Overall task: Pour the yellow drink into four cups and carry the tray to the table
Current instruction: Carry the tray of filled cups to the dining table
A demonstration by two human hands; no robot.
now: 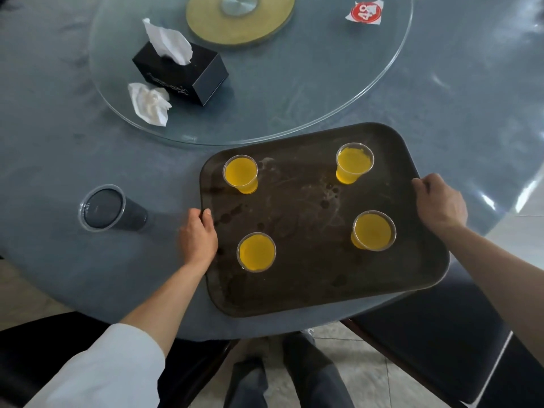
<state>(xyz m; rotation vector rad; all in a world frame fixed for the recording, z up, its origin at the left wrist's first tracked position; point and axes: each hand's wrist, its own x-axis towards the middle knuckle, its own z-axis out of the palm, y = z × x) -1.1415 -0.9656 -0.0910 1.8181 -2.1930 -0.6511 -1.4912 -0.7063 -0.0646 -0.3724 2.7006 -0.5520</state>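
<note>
We see the dark brown rectangular plastic tray (309, 260) lying on the round grey-blue table (59, 148), at 5 o'clock from the table centre, its near right corner overhanging the table edge. Left hand (198, 237) grips the tray's 9 o'clock edge, thumb curled over the rim. Right hand (441, 201) grips the 3 o'clock edge, fingers wrapped over the rim. 4 clear plastic cups of yellow drink stand upright on the tray, well apart: 10 o'clock cup (240, 173), 1 o'clock cup (354, 162), 7 o'clock cup (256, 252), 4 o'clock cup (373, 230). Tray surface shows dried stains. At 9 o'clock from the tray, a dark lidded plastic cup (107, 208) stands on the table. On the round glass turntable (323, 98) at 12 o'clock: black tissue box (181, 70), crumpled white tissue (150, 103) just beside it, red-and-white paper scrap (365, 11).
</note>
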